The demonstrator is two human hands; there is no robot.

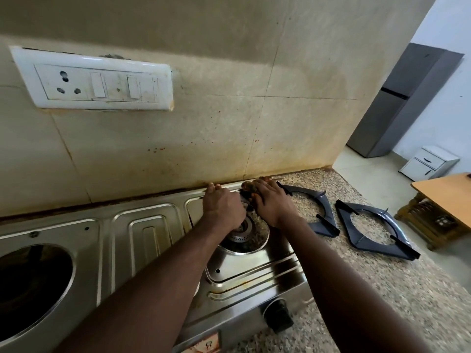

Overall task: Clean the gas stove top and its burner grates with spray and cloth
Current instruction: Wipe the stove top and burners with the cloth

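A person is leaning over a stainless steel gas stove top (254, 273) standing on a speckled granite counter (382, 289) against a stained tiled wall (204, 123).

Both bare arms are reaching to the far right of the stove, above the right burner (244, 233). The left hand (224, 207) is hanging knuckles-up over the burner, its fingers bending down near the stove's rear edge. What they are closing on is hidden, so its grip cannot be told. The right hand (274, 203) is lying just beside it, fingers stretching toward the rear corner over a small dark piece (245, 192). Whether it is pinching that piece or only covering it cannot be told either. Working this close together, the hands are probably freeing or scrubbing something at the burner.

Two dark burner grates are lying flat on the counter to the right, one (326, 203) just beside the stove and the other (345, 217) a little further out. They are likely sitting there to leave the steel bare for wiping. The left burner opening (33, 281) is showing as a dark circle. A black knob (279, 315) is facing the person on the stove's front.

No spray bottle or cloth is showing. A white switchboard (94, 82) is hanging on the wall above.
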